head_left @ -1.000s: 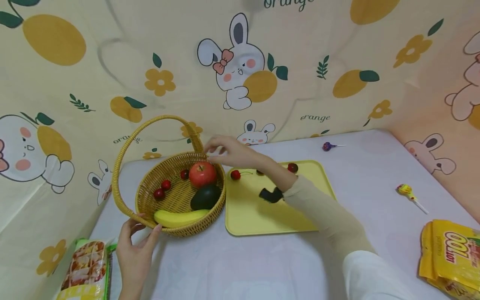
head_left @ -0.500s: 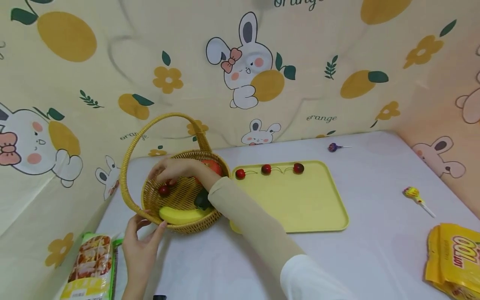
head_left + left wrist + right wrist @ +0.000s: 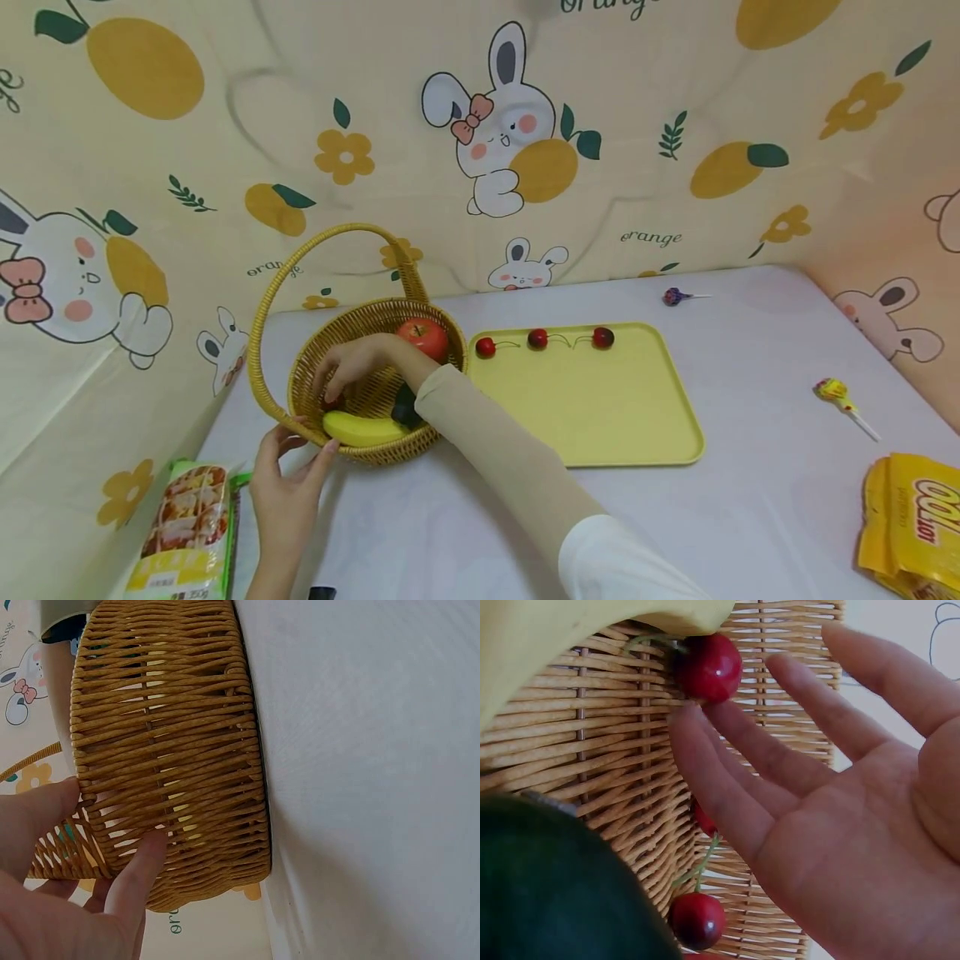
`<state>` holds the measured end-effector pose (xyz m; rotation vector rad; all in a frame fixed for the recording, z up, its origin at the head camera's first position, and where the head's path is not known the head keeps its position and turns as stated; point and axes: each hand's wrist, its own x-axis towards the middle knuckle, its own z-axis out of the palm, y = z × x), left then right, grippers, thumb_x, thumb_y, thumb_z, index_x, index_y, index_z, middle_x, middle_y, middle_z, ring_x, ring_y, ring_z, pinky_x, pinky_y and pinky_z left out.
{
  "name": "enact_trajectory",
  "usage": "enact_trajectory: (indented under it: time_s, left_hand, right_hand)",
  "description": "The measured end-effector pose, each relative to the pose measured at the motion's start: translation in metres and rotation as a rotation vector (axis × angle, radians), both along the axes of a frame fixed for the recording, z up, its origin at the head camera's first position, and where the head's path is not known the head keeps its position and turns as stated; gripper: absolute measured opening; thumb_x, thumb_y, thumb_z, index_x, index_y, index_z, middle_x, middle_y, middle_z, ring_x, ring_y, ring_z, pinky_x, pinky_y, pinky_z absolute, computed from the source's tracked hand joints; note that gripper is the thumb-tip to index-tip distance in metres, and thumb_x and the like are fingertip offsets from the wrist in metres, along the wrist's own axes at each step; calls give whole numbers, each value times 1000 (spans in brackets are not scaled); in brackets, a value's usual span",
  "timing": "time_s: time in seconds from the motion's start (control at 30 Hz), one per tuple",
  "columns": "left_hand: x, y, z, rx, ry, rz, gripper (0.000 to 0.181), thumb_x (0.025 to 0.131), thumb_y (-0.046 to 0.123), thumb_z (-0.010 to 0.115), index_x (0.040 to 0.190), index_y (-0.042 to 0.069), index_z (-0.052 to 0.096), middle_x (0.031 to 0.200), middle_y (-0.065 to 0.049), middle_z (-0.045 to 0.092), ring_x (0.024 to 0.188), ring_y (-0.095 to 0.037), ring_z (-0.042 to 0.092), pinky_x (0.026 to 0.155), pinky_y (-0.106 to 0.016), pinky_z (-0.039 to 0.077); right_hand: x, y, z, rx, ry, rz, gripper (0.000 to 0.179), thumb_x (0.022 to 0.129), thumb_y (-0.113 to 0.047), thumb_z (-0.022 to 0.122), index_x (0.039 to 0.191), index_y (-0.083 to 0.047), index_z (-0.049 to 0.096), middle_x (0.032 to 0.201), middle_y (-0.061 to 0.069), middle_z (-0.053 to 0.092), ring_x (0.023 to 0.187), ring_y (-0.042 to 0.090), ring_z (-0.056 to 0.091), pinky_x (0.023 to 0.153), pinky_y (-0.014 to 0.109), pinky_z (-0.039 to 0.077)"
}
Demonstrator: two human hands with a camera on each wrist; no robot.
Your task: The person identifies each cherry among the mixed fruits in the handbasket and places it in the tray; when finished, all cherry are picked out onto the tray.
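Note:
My left hand (image 3: 288, 487) grips the rim of a woven basket (image 3: 390, 455) at the foot of its handle; in the left wrist view, fingers lie on either side of the weave. Inside the basket, my right hand (image 3: 356, 364) reaches down at the left, fingers fairly straight. The right wrist view has its fingertips at a red cherry (image 3: 712, 669), seemingly touching it, beside the banana (image 3: 363, 429). Another cherry (image 3: 697, 921) lies further along the basket wall, and one more is mostly hidden behind the fingers. A dark green avocado (image 3: 547, 885) and a red apple (image 3: 424, 337) share the basket.
Right of the basket lies a yellow tray (image 3: 592, 417) with 3 stemmed cherries (image 3: 537, 338) along its far side. Two lollipops (image 3: 832, 389) and a yellow snack bag (image 3: 911, 521) are at the right. A food packet (image 3: 183, 533) lies at the front left.
My right hand has moved left from the basket's far right rim, over the apple, then down toward the banana. The left hand keeps its grip on the basket. The head view has shifted slightly.

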<state>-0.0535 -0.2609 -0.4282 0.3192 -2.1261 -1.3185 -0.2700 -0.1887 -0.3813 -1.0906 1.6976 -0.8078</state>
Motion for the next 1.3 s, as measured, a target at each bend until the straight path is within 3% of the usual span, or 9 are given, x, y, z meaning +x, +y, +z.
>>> enact_trajectory:
  time_s: [0.17,0.37,0.57,0.83,0.93,1.03,1.13,1.3]
  left_hand:
    - [-1,0,1,19,-9,-5,48,83,-5,77,126,-8,55,117,-15,58,102,-12,54,71,-10,55]
    - [-2,0,1,22,0,-15,50,83,-6,77,127,-9,54,117,-16,57,102,-12,54,72,-10,55]
    - [-2,1,1,13,5,-22,48,83,-5,77,125,-9,55,116,-14,57,102,-13,54,72,-11,55]
    - [-2,2,1,5,-13,-15,47,84,-2,78,126,-7,56,117,-13,58,103,-12,54,71,-10,55]
    - [-2,2,1,0,-16,-14,47,84,-2,78,126,-7,56,118,-13,59,103,-11,53,70,-9,54]
    - [-1,2,0,-10,-10,-6,46,84,-2,78,124,-6,57,117,-13,59,102,-11,53,69,-8,54]
    - [-1,1,-1,-18,0,-1,45,83,-2,79,122,-6,58,116,-12,60,102,-10,53,69,-8,54]
    - [1,0,-1,-22,5,1,47,83,-2,79,125,-4,58,116,-9,59,102,-10,54,69,-8,54]
  right_hand:
    - [1,2,1,54,-31,-22,37,98,-7,62,134,-1,59,108,4,62,97,29,61,97,43,54]
    - [0,3,-1,87,-45,-62,41,97,-11,65,136,-2,57,103,3,64,105,29,64,97,41,54]
    - [-1,4,-3,93,-9,-30,40,96,-14,67,132,2,61,103,3,67,104,24,64,95,37,55]
    - [-1,6,-3,92,9,-2,33,91,6,66,124,1,66,109,6,61,85,12,60,89,38,58]
    - [-1,8,3,75,59,17,30,90,6,67,119,-1,68,105,5,61,80,11,58,82,36,58]
    - [-2,15,15,-8,92,43,27,91,4,68,117,-1,69,105,6,65,82,11,58,78,34,57]
    - [-2,33,33,-157,85,45,27,88,6,68,115,0,69,108,11,66,88,13,59,81,30,57]
    - [-4,84,57,-414,144,26,25,92,0,67,117,2,68,116,15,65,97,18,58,89,28,55]
